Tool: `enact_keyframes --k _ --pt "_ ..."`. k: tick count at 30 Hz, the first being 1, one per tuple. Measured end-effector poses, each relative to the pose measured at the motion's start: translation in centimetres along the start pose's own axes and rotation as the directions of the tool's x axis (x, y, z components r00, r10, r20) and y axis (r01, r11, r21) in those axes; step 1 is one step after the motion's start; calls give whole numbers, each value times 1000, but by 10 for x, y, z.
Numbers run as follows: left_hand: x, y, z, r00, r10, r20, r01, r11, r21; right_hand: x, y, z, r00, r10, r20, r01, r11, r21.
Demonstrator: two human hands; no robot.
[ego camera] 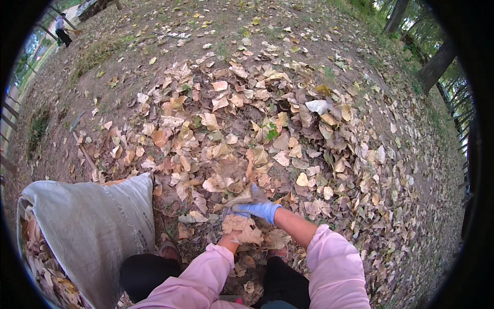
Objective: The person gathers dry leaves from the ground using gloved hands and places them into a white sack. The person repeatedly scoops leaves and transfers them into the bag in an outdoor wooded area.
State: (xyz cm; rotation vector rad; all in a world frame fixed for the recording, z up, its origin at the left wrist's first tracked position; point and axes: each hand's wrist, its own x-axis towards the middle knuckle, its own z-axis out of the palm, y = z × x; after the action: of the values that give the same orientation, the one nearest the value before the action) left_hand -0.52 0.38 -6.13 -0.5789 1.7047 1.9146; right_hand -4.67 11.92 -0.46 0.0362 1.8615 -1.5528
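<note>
Dry leaves [241, 228] are gathered between my two hands, low in the middle of the picture. My right hand [256, 208], in a blue and grey work glove, reaches over these leaves from the right, its fingers partly blurred and partly covered. My left hand [233, 238] is mostly hidden behind a large tan leaf; only the wrist and a little of the hand's edge show. A pale woven sack [92, 216] stands at the lower left, its mouth turned to the left, with brown leaves [46, 266] inside it.
Fallen leaves [216, 150] lie thickly ahead. A long-handled tool [85, 152] rests on the ground at the left, beyond the sack. My shoes [169, 251] are close below the leaves. Tree trunks [438, 63] rise at the upper right; another person [61, 30] stands far off at the upper left.
</note>
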Motion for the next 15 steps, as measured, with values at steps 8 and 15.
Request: enact_keyframes --k 8,15 --pt "-9 18 -24 1000 -13 18 5 925 380 4 28 -14 996 39 -86 -34 998 55" --pt "-35 33 -3 780 360 512 -617 311 723 -43 58 -47 983 -30 -181 -102 731 -674"
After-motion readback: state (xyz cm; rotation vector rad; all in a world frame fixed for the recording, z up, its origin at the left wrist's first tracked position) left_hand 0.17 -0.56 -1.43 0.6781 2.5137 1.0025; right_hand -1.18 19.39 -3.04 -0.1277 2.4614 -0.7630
